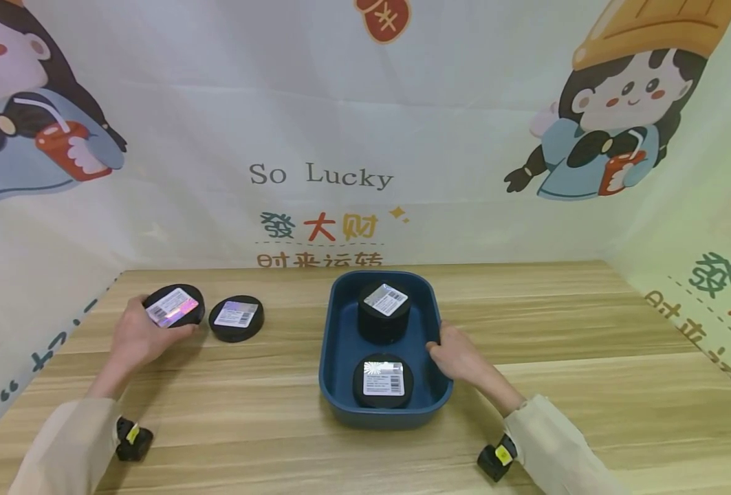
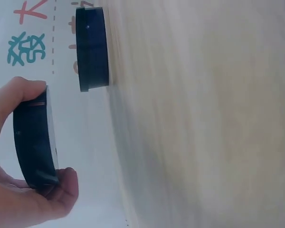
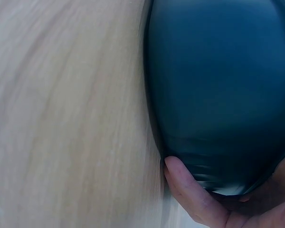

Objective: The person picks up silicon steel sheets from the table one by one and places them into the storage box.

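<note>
My left hand (image 1: pixel 139 335) holds a flat round black container (image 1: pixel 175 306) with a shiny white label, gripping its side between thumb and fingers. The left wrist view shows that container (image 2: pixel 33 140) raised off the table. Just to its right, a similar labelled black container (image 1: pixel 236 318) lies on the wood. My right hand (image 1: pixel 458 352) grips the right rim of a blue rectangular bin (image 1: pixel 334 344). Inside the bin, a taller black piece (image 1: pixel 385 313), perhaps stacked containers, stands at the back. Another labelled container (image 1: pixel 382 381) sits at the front. In the right wrist view, the bin's wall (image 3: pixel 218 85) hides part of that hand.
The bin stands on a wood-grain table (image 1: pixel 266 426). A white printed sheet (image 1: pixel 315 124) hangs as a backdrop behind the table and along its sides. Small black devices (image 1: pixel 133 440) with yellow marks sit at both wrists.
</note>
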Demonstrator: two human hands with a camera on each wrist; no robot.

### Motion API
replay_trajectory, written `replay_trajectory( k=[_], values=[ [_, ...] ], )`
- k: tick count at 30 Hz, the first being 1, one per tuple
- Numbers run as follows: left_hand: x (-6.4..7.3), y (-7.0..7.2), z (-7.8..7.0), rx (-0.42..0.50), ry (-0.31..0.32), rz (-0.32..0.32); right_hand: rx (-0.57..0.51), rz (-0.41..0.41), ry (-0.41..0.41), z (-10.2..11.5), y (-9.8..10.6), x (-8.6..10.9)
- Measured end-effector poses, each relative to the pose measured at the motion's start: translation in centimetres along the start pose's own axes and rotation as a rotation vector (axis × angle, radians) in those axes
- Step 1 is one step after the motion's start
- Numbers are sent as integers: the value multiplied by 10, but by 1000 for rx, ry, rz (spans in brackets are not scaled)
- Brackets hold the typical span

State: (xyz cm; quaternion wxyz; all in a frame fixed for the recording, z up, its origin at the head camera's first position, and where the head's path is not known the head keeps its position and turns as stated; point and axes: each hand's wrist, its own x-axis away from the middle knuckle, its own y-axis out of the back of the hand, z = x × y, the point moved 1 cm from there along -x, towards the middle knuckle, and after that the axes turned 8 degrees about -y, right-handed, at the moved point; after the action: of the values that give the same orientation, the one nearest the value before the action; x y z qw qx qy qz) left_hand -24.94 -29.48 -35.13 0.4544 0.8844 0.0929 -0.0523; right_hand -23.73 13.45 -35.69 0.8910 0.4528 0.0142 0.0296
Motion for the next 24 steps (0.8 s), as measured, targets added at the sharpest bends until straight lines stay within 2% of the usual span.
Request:
replay_trajectory(
  k=[8, 14, 21, 24],
  values=[
    [7, 2, -14, -21, -107, -76, 1, 9, -9, 0, 1, 0],
    [10, 0, -29, 37, -124, -94, 7, 14, -15, 1, 2, 0],
    [17, -4, -50, 86, -218, -115, -8, 25, -12, 1, 2, 0],
    [21, -6, -59, 99, -237, -106, -11, 29, -12, 2, 2, 0]
  ],
)
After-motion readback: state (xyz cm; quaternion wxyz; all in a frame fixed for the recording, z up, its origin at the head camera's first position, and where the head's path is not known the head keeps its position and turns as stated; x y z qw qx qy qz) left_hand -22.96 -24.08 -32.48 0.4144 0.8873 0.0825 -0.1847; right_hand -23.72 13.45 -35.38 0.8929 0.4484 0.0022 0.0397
